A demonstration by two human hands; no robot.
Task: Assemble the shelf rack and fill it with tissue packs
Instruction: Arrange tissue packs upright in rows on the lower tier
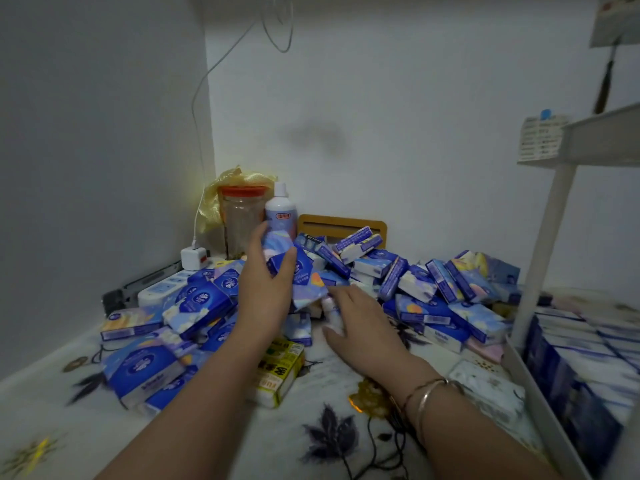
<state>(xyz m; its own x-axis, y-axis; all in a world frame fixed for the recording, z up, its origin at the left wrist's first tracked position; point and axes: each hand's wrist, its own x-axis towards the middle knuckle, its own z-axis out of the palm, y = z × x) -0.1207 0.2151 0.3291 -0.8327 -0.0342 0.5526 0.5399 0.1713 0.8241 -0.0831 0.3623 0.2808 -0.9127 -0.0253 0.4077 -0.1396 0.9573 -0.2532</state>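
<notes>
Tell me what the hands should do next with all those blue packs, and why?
Probably carry the tissue packs that the left hand already grips over to the white rack on the right and set them in the bottom tray, which already holds rows of packs. The right hand rests open on the heap, so it could gather a few more on the way.

Shelf rack (540,237) was cut off at the right edge, its stacked tissue packs (571,358) motion-blurred, label text on the white bottle (281,211) too small to read, left hand (265,282) hid part of the pile.
</notes>
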